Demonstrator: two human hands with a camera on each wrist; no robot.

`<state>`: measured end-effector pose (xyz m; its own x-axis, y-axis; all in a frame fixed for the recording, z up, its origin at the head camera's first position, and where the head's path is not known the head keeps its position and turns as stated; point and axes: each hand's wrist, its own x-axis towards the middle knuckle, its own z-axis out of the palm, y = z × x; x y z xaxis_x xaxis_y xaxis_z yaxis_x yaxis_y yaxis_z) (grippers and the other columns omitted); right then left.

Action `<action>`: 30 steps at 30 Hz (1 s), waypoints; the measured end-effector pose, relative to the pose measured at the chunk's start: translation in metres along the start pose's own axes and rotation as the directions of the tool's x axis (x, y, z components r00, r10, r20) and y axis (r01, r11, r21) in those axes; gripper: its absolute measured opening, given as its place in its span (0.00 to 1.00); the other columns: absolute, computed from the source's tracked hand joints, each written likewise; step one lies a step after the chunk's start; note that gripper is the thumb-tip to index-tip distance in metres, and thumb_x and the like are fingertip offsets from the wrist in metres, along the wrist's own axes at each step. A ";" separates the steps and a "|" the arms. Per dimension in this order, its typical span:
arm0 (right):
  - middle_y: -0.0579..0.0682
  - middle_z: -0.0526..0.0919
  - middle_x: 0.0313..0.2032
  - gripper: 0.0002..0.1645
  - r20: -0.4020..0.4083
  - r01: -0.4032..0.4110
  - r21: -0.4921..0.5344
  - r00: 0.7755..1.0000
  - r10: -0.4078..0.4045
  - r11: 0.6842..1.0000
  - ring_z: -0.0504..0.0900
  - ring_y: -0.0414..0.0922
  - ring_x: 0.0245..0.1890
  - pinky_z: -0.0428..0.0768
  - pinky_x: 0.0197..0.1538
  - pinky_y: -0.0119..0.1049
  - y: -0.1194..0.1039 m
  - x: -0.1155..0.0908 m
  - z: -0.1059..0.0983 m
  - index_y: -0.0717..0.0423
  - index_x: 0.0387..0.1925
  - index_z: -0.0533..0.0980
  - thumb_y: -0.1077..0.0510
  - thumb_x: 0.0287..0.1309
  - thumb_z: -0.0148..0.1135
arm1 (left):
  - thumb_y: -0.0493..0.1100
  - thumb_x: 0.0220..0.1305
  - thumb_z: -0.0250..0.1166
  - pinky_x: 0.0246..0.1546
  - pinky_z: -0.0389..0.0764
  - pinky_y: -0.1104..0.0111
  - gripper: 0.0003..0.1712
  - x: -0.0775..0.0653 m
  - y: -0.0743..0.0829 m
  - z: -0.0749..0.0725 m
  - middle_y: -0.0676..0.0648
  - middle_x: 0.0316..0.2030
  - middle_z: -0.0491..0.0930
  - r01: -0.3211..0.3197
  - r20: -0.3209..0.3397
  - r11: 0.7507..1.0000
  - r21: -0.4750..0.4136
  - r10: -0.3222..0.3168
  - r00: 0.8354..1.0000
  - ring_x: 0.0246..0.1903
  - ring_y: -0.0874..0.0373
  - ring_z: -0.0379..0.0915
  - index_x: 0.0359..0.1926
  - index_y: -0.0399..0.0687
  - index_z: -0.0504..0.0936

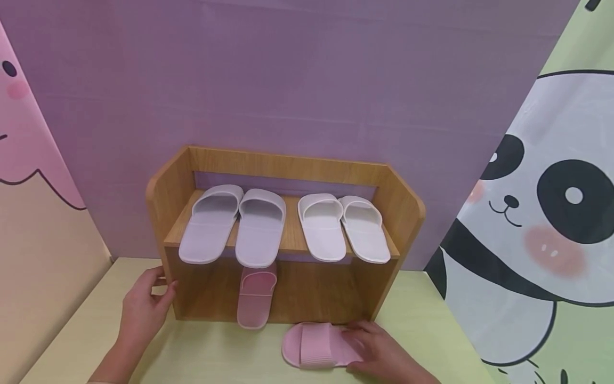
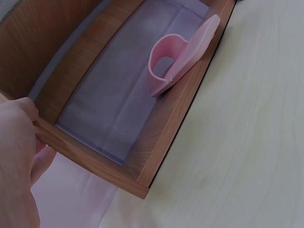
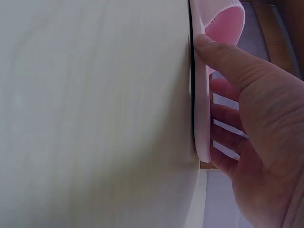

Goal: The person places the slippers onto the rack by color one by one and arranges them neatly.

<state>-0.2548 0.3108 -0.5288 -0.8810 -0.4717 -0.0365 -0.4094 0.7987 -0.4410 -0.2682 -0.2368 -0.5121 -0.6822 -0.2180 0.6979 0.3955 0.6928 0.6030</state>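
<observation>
A wooden shoe rack stands against the purple backdrop. At its left side panel, my left hand grips the edge between thumb and fingers. One pink slipper sits on the lower level, toe inward, its sole end jutting slightly past the front. Its mate, another pink slipper, lies sideways on the table before the rack, strap to the left. My right hand holds that slipper by its heel end. In the right wrist view the thumb is on the near edge, with the fingers reaching over the far side.
On the upper shelf are a pair of lavender slippers at left and a pair of white slippers at right. The pale table meets a panda-printed panel on the right and a pink-and-beige panel on the left.
</observation>
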 end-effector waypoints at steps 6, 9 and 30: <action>0.41 0.79 0.68 0.37 0.040 -0.011 0.006 0.999 0.011 1.000 0.76 0.50 0.66 0.79 0.70 0.64 0.001 0.000 -0.003 0.30 0.69 0.82 0.35 0.58 0.83 | 0.27 0.65 0.77 0.32 0.78 0.89 0.21 0.001 0.001 0.000 0.39 0.49 0.87 -0.001 0.008 1.000 -0.002 0.001 1.000 0.42 0.39 0.88 0.57 0.36 0.83; 0.42 0.78 0.69 0.37 0.060 -0.015 0.014 0.998 0.014 1.000 0.76 0.50 0.67 0.80 0.71 0.61 0.001 0.000 -0.005 0.29 0.69 0.82 0.38 0.58 0.84 | 0.28 0.65 0.77 0.32 0.79 0.88 0.21 0.000 0.002 0.000 0.40 0.49 0.87 0.000 0.003 1.000 0.005 0.000 1.000 0.41 0.46 0.88 0.57 0.37 0.84; 0.40 0.79 0.61 0.31 0.062 0.017 0.065 0.998 -0.021 0.998 0.76 0.46 0.60 0.84 0.66 0.42 0.006 0.003 -0.008 0.34 0.60 0.88 0.44 0.54 0.88 | 0.29 0.68 0.75 0.34 0.74 0.91 0.22 0.000 0.000 0.000 0.36 0.52 0.85 0.025 0.054 0.999 0.021 -0.026 0.998 0.45 0.37 0.88 0.60 0.35 0.81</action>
<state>-0.2613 0.3171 -0.5241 -0.8557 -0.5107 -0.0831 -0.4079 0.7647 -0.4988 -0.2678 -0.2365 -0.5118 -0.7245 -0.1980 0.6602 0.3656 0.7016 0.6116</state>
